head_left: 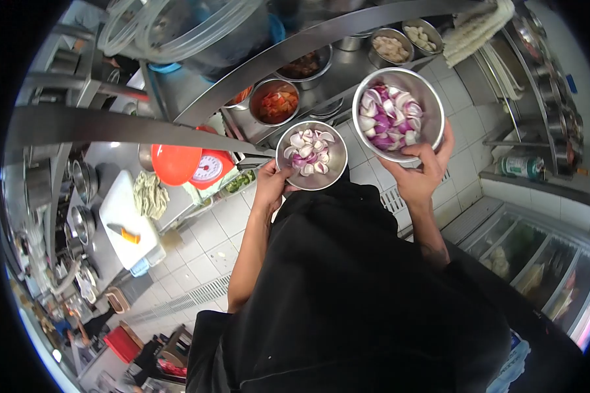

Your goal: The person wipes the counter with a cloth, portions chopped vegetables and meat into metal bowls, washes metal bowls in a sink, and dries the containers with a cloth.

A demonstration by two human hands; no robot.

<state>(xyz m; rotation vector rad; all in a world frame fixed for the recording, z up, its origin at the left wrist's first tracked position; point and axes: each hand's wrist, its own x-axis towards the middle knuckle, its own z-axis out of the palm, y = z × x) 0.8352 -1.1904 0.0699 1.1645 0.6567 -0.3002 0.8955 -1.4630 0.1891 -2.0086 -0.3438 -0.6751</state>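
My left hand (pixel 273 187) grips the near left rim of a small steel bowl (pixel 335 171), its thumb over the edge. Pale, purple-edged onion pieces (pixel 309 152) lie in that bowl. In my right hand (pixel 423 171) is a larger, deeper steel bowl (pixel 432 105), held by its lower rim with the fingers partly hidden beneath. Chunks of red onion (pixel 392 118) with stronger purple colour cover its bottom. Both bowls are up in front of my body, apart from each other, the larger one to the right.
Steel pans of red chopped food (pixel 275 105) and pale pieces (pixel 392 48) stand on the counter ahead. A shelf rail (pixel 295 47) crosses above it. At left are a red kitchen scale (pixel 210 169) and a cutting board (pixel 121 209) with a yellow-handled knife (pixel 130 236). Glass-topped cold compartments (pixel 537 262) sit at right.
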